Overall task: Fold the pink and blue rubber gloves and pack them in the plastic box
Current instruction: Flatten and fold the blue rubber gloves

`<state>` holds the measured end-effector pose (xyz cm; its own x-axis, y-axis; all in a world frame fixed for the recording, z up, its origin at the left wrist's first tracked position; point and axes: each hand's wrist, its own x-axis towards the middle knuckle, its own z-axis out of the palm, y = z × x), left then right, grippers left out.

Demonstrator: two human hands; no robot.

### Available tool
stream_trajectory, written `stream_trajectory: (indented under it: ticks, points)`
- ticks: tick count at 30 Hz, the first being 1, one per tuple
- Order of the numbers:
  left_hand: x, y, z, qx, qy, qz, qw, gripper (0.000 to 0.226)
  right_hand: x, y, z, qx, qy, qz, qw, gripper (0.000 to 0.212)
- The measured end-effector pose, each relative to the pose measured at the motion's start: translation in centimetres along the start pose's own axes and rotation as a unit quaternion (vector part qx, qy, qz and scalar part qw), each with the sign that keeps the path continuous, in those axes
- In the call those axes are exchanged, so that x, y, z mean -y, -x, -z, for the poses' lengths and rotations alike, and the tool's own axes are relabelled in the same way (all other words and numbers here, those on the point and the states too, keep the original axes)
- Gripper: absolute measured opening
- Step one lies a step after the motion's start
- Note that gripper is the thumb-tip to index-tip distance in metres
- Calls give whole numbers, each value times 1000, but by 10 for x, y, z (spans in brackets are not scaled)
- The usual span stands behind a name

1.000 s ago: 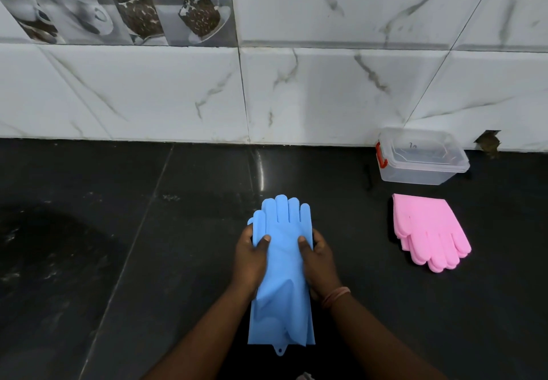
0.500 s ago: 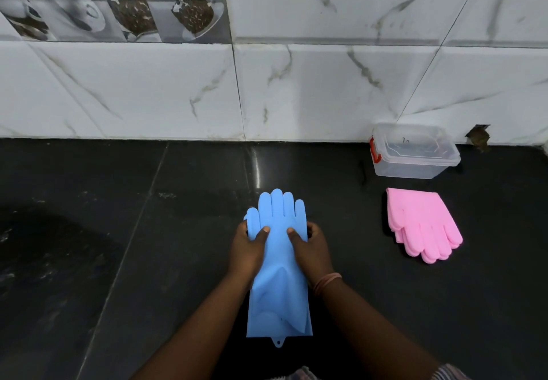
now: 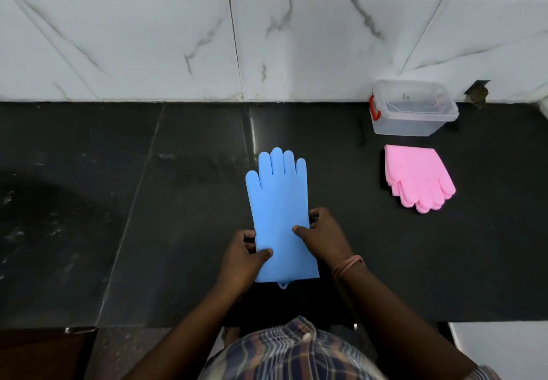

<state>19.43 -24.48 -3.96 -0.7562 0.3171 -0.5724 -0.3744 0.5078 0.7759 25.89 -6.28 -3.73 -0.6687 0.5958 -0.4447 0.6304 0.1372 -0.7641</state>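
Note:
The blue rubber gloves point(image 3: 278, 201) lie flat and stacked on the black counter, fingers pointing at the wall. My left hand point(image 3: 241, 256) grips their left edge near the cuff, thumb on top. My right hand point(image 3: 321, 235) grips the right edge a little higher, thumb on top too. The pink gloves point(image 3: 418, 178) lie folded at the right, fingers pointing toward me. Just behind them, against the wall, stands the clear plastic box point(image 3: 413, 109) with a red latch and its lid on.
The black stone counter point(image 3: 178, 201) runs left to right, backed by a white marble-tiled wall point(image 3: 148, 47). Its front edge is close to my body. A dark hole in the wall point(image 3: 477, 95) sits to the right of the box.
Both hands slid down the blue gloves from near the fingers toward the cuff. The gloves now lie flatter, the crease near the cuff gone. The camera tilted downward.

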Motion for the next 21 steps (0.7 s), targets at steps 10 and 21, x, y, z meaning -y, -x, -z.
stream_trajectory:
  ticks: [10, 21]
  points:
    - [2, 8, 15, -9, 72, 50, 996, 13, -13, 21, -7, -39, -6, 19, 999, 22]
    - [17, 7, 11, -108, -177, -77, 975, 7, -17, 32, -14, -89, 33, 25, 995, 18]
